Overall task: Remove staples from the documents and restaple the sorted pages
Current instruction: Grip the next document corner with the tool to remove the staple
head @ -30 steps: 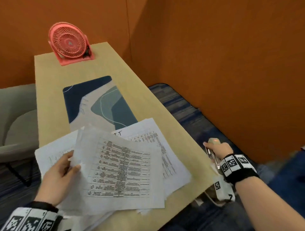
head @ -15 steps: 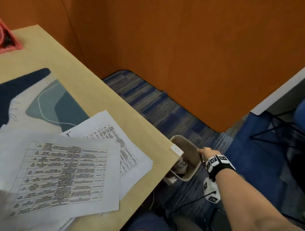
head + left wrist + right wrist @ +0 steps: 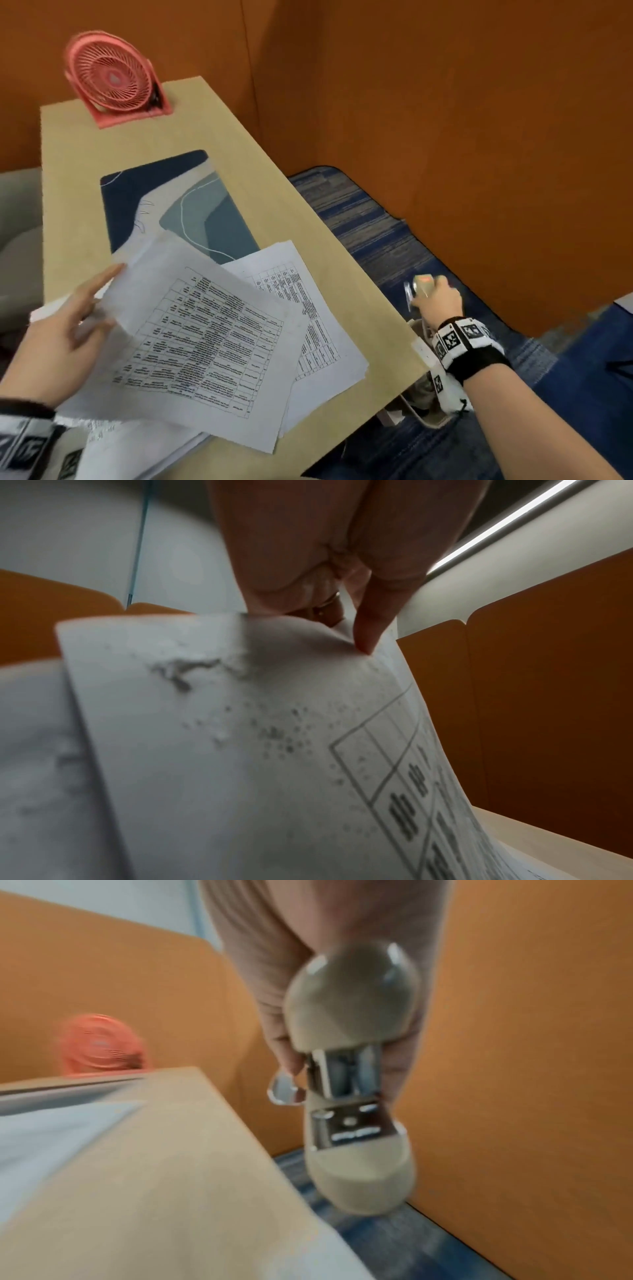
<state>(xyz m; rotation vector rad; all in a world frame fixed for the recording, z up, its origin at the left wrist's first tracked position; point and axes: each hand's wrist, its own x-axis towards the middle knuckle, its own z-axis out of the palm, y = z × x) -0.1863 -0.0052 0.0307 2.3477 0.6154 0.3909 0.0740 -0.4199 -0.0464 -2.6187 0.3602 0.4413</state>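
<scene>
Pinching top sheet (image 3: 205, 329) in left hand (image 3: 58, 342) fingers (image 3: 373, 620), lifted off counter (image 3: 239, 144), presumably for sorting; right hand (image 3: 436, 303) fingers (image 3: 284, 1053) wrapped round stapler (image 3: 352, 1069), held clear beside counter edge, likely ready for restapling.

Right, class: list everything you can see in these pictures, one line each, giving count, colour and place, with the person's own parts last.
Desk: one, tan, against the orange wall.
Fan: one, pink, far end of the desk.
Mat: one, blue, teal and white, mid-desk.
Papers: several loose sheets, white with printed tables, near end of the desk.
Stapler: one, beige and metal, beside the desk.
Bin: one, beige, on the floor by the desk.
Carpet: blue, striped.
Left hand: lifts the top sheet's edge.
Right hand: grips the stapler.
</scene>
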